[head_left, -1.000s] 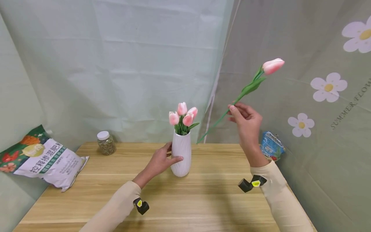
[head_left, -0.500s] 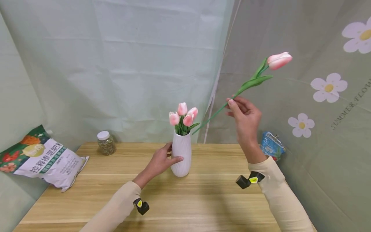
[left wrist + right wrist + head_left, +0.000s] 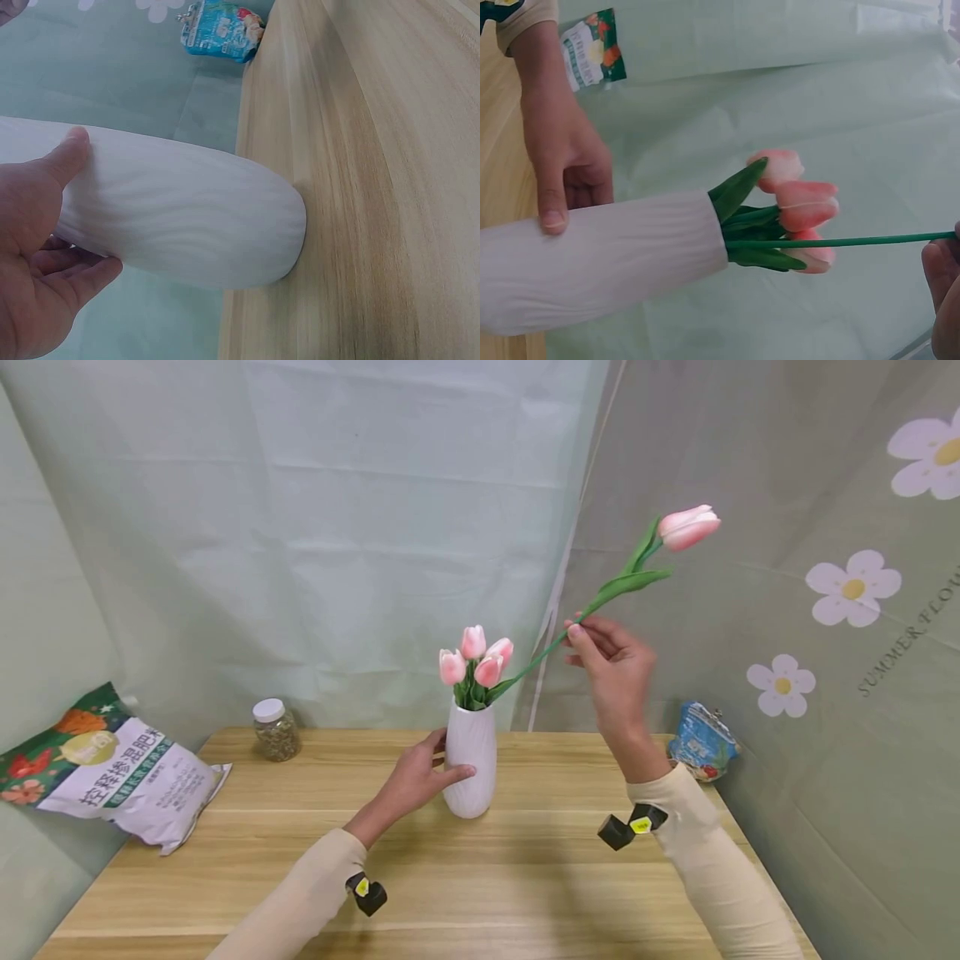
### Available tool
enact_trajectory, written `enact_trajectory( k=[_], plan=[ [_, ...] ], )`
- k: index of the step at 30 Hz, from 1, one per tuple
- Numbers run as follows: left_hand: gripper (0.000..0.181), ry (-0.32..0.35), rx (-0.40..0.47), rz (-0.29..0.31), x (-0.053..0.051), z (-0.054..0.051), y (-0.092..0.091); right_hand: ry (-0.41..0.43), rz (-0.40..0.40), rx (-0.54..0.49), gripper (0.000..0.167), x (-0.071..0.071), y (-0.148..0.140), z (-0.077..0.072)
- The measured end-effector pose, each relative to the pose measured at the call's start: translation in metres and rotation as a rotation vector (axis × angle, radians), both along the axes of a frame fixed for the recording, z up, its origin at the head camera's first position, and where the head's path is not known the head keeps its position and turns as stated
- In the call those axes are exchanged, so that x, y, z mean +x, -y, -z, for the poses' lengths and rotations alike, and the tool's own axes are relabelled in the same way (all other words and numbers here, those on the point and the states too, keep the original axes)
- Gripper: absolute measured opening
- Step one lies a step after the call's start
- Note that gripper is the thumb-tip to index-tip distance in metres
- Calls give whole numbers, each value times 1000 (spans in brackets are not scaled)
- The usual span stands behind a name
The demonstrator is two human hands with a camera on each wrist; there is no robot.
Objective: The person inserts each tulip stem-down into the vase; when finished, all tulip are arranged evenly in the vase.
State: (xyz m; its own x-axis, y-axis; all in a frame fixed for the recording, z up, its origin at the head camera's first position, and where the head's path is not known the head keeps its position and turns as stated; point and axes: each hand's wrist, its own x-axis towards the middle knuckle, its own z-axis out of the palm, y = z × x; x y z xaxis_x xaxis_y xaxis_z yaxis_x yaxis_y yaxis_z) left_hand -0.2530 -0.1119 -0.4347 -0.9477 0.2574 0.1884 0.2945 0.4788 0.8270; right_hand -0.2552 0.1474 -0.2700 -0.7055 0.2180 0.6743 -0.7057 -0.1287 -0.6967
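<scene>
A white ribbed vase point(image 3: 471, 768) stands upright on the wooden table with several pink tulips point(image 3: 474, 662) in it. My left hand point(image 3: 416, 777) grips its side, thumb across the front and fingers behind, as the left wrist view shows on the vase point(image 3: 187, 210). My right hand point(image 3: 618, 672) pinches a single pink tulip point(image 3: 688, 529) by its green stem, thumb against fingertips. That tulip leans up to the right. In the right wrist view its stem point(image 3: 855, 241) runs to the vase mouth beside the other blooms; its lower end is hidden there.
On the left lies a white and green printed bag point(image 3: 142, 777). A white-lidded clear jar point(image 3: 276, 731) stands at the back left of the table point(image 3: 420, 893). A blue pouch-like bag point(image 3: 703, 742) sits at the right edge, against the fabric wall point(image 3: 360, 527).
My right hand has moved left with the tulip, first rising, then lowering. The stem's lower end went from beside the vase to its mouth. My left hand and the vase stay put.
</scene>
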Motion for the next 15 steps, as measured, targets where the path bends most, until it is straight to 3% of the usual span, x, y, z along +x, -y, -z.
enact_trajectory(
  k=[15],
  plan=[
    [86, -15, -8, -1, -1, 1, -1, 59, -26, 138, 22, -2, 16, 29]
  ],
)
